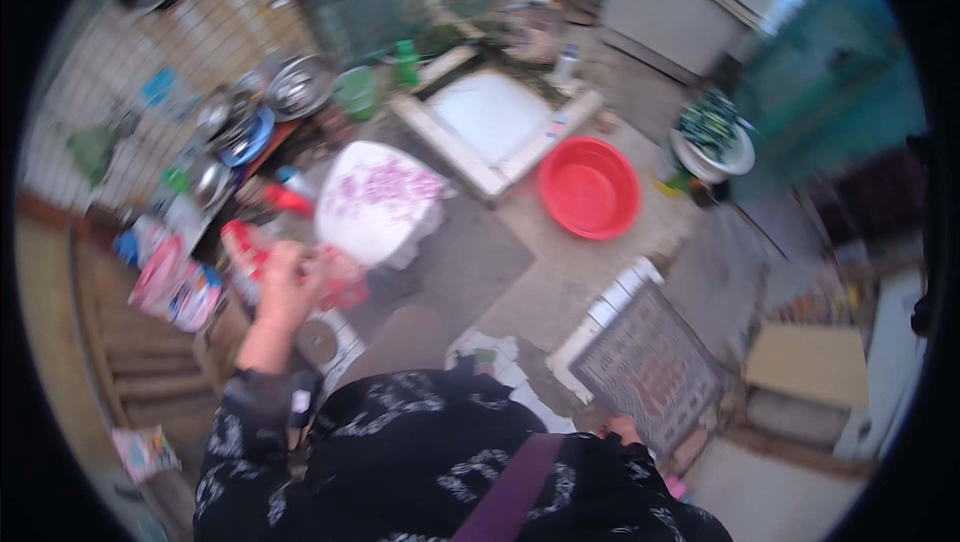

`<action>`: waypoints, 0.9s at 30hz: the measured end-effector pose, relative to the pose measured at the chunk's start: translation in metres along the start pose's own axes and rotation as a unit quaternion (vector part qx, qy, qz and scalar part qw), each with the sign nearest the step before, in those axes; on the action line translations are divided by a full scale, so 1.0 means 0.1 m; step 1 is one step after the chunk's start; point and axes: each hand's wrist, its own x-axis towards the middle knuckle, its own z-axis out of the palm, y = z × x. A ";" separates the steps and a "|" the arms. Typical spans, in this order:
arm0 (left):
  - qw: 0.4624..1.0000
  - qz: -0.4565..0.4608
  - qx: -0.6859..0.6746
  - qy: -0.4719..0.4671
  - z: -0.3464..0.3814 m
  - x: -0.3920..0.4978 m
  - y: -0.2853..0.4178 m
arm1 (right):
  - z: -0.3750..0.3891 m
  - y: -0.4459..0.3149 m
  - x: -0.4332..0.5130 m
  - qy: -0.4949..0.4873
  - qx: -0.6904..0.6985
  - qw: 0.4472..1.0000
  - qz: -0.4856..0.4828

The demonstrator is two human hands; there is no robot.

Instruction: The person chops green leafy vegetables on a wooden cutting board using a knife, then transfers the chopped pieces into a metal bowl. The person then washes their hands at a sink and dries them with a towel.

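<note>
My left hand (289, 283) is raised at the left with bent fingers, and a crumpled translucent red plastic bag (339, 279) hangs at its fingers. Just beyond it stands a white cloth-like cover with a pink flower print (379, 200); what is under it is hidden. Red packets (244, 245) lie behind the hand. My right hand (621, 429) is low beside my body, partly hidden by the dark sleeve, over the edge of a grey patterned mat (649, 369). Whether its fingers hold anything does not show.
A red plastic basin (589, 188) stands on the floor beside a low-walled wash area (491, 114). Metal bowls (298, 88) and a green bucket (357, 91) are at the back left. Leafy greens (709, 125) fill a white bowl (739, 159) at the right. A tiled step edge (615, 302) borders the mat.
</note>
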 end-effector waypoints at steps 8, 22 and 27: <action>0.945 -0.276 -0.083 -0.154 0.99 0.12 -0.84 | -1.62 -0.18 0.84 0.142 0.503 0.822 0.226; 0.852 -0.387 -0.162 -0.313 2.03 1.32 -1.36 | -4.24 -0.69 0.96 0.062 0.415 0.846 0.329; 0.865 -0.420 -0.119 -0.246 2.06 1.66 -1.41 | -4.47 -0.34 1.80 -0.002 0.202 0.959 0.198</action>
